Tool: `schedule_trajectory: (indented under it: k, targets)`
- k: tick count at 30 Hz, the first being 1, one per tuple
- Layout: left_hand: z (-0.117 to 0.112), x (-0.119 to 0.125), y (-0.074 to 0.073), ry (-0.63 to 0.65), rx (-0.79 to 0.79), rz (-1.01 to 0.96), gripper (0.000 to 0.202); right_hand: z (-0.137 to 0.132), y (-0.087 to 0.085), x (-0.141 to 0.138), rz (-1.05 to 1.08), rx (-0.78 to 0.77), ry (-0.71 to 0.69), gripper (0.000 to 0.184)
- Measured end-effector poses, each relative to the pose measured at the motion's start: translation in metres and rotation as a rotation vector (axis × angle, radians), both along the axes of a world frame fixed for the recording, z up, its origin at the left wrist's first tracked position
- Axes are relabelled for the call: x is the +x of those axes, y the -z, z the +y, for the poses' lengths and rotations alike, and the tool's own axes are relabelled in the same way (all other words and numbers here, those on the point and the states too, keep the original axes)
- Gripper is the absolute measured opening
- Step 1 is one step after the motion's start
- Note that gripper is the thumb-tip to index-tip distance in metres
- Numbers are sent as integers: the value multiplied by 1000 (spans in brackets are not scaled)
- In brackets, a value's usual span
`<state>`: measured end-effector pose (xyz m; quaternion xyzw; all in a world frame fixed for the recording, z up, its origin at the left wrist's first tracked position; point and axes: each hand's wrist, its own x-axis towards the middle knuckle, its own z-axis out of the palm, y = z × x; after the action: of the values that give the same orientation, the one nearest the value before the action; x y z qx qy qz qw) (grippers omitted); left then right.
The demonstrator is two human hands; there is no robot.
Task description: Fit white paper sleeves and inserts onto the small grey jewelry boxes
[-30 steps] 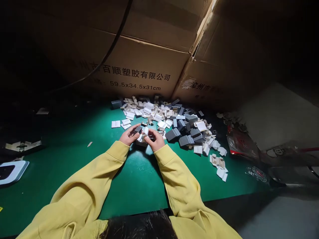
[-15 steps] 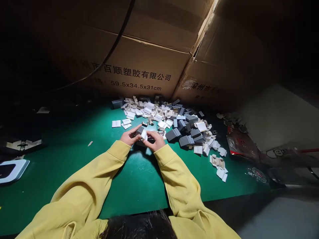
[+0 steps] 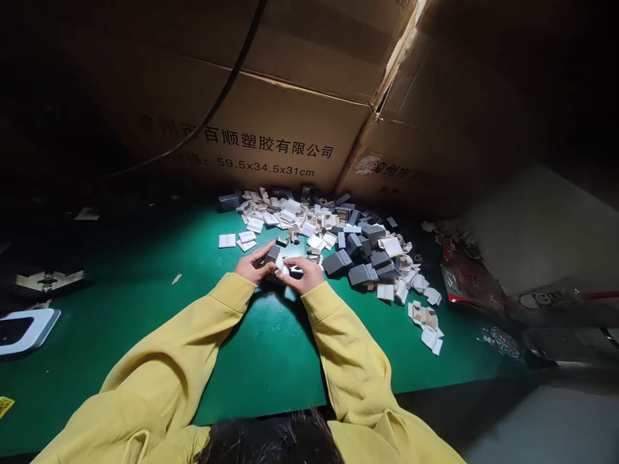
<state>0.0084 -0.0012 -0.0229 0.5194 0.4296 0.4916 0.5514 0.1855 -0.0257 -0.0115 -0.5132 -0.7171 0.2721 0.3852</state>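
Note:
My left hand [image 3: 253, 264] is closed around a small dark grey box [image 3: 273, 254], thumb on the near side. Against the box's right end, my right hand [image 3: 304, 276] pinches a folded white card piece [image 3: 282, 266] between thumb and fingers. Whether the card sits inside the box or only touches it, I cannot tell. Both hands are just above the green table [image 3: 261, 361]. Just beyond them lies a heap of folded white card pieces [image 3: 290, 207], with dark grey boxes [image 3: 337, 262] mixed in on its right side.
Large cardboard cartons [image 3: 271, 116] stand along the back, a black cable [image 3: 232, 77] hanging in front. At left lie a white-framed device [image 3: 46, 322] and a flattened card piece [image 3: 48, 281]. A red-edged plastic bag [image 3: 469, 280] is at right.
The white card piece has turned slightly and now lies lower against the box. Both hands stay in nearly the same place; the whole view has shifted a little.

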Motion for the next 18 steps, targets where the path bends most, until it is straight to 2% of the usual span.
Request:
schedule_trajectory:
  k: [4,11,18]
  targets:
    - [2,-1,1,-8,-5,17,98,1,-1,0,-70,17,-23,25]
    - [6,-6,-3,79,-82,30,103,0,4,-1,-164,4,-91,26]
    - [-2,1,-5,-3,-25,-11,104,-1,-1,-2,-122,39,-34,35]
